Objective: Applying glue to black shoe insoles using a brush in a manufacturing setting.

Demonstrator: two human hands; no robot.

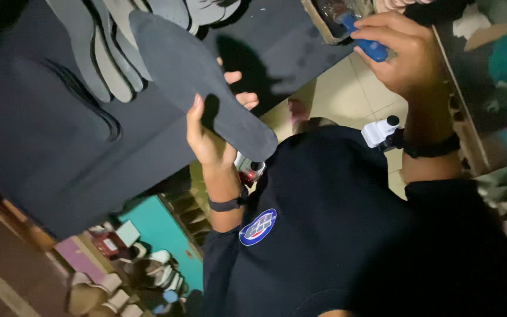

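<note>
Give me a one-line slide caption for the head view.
Left hand holds a dark insole; right hand grips a blue-handled brush.

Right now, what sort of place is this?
Probably a small shoemaking workshop: the left hand holds a dark grey foam insole, more grey cut insoles lie piled on the dark worktable, and the right hand grips a blue-handled brush.

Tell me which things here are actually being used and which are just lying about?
In use:
- dark grey foam insole shape, held up by the left hand
- blue-handled brush, gripped in the right hand
- small open container, where the brush tip sits

Lying about:
- stack of grey cut insole shapes
- large dark foam sheet
- shoes on the floor
</note>
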